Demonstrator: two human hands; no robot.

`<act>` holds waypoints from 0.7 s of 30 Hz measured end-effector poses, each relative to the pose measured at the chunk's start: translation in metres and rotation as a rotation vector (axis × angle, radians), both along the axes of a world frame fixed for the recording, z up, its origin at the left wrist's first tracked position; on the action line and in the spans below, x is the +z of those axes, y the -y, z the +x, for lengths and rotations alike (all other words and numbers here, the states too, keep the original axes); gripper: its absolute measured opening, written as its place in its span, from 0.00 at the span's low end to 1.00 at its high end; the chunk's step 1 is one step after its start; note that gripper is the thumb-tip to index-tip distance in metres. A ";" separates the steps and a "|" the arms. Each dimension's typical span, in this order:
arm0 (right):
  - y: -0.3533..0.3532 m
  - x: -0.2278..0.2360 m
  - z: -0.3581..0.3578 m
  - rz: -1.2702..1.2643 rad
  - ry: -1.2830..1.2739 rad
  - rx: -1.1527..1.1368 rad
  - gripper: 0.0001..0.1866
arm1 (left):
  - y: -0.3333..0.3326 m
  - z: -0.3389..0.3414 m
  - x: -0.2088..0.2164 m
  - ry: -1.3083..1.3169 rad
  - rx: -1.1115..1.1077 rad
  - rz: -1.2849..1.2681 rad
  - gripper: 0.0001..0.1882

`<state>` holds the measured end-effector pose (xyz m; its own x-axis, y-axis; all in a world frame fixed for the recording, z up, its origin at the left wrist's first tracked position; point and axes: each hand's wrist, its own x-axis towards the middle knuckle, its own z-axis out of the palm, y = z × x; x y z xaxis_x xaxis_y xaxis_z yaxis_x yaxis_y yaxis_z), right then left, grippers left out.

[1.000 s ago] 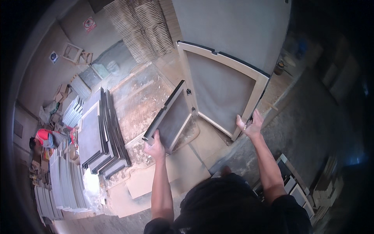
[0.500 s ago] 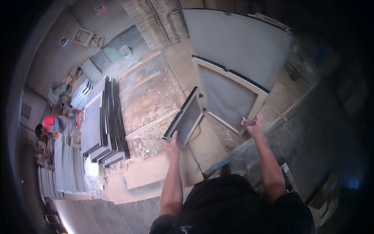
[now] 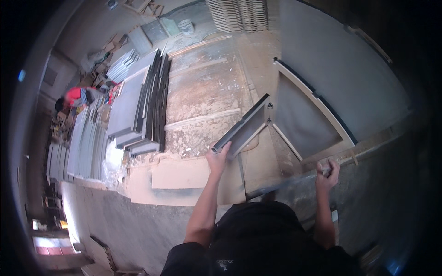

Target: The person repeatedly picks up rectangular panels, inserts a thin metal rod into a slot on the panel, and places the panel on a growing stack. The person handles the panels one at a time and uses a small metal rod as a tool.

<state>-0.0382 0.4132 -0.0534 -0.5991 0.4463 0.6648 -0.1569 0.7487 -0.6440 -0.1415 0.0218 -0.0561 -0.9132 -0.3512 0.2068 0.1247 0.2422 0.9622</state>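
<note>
A small grey panel (image 3: 249,127) with a pale wooden frame and a black edge stands tilted on the bench. My left hand (image 3: 218,159) is closed around its near end. Two dark hinges (image 3: 270,106) join it to a larger framed grey panel (image 3: 307,117), and the pair spreads in a V shape. Just off the near right corner of the larger panel, my right hand (image 3: 327,175) is raised with its fingers curled. Whatever lies inside those fingers is too small and shadowed to make out.
Black-edged panels (image 3: 146,103) are stacked to the left on the dusty workbench (image 3: 205,92). A big grey board (image 3: 334,60) stands behind the hinged pair. Slatted wood (image 3: 239,16) is piled at the back. At far left a person in red (image 3: 78,95) bends over.
My right hand has come off the larger panel's near corner, where it held a small reddish-brown piece. My left hand keeps its hold on the small panel. The whole view has swung.
</note>
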 end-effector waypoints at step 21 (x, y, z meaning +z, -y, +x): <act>0.255 0.079 -0.059 0.352 0.585 0.909 0.12 | 0.001 -0.002 -0.016 -0.058 0.061 -0.176 0.14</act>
